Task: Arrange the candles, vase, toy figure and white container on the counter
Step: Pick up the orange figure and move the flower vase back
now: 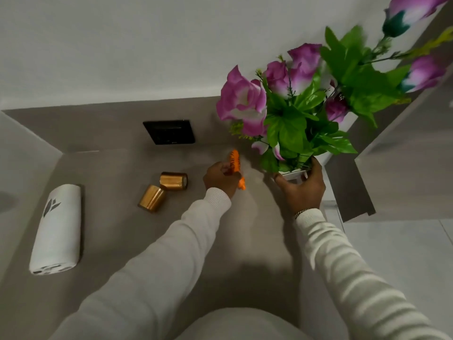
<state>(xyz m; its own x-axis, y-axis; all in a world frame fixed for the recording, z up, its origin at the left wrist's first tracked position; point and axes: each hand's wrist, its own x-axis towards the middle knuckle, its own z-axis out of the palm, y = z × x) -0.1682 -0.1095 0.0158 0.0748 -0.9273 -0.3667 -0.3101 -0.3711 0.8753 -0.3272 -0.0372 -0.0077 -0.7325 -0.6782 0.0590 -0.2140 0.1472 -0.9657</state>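
Your right hand (302, 190) has its grip wrapped around the white square-rimmed vase (294, 173), which stands at the back right of the worktop. The vase holds a bunch of artificial purple-and-white flowers with bright green leaves (294, 111) that spreads up and to the right, hiding most of the vase; only its rim and a strip of wall show beneath your fingers.

Your left hand (221, 179) is clenched on the small orange toy figure with black tiger stripes (235, 165), held just left of the vase; its striped body sticks out above your fingers and an orange end pokes out below. I cannot tell whether the toy touches the surface.

You have two short gold metallic cylinder candles (174, 180), both lying on their sides and touching each other, left of your left hand; the nearer one (152, 198) points toward you. There is one tall white cylindrical container with a grey leaf motif (56, 228), also lying on its side, well apart from the candles at the far left. One vase, one toy.

The matte grey-brown worktop (117, 241) runs into a corner, with a low upstand of the same material behind it. A black rectangular wall plate (169, 132) sits on that upstand, behind the candles and the toy. Above is a plain pale wall (122, 45). To your right, past the worktop's edge, lies light tiled floor (404, 253). Both your arms wear cream ribbed sleeves, and a thin gold-coloured band (302, 212) shows at your right wrist.
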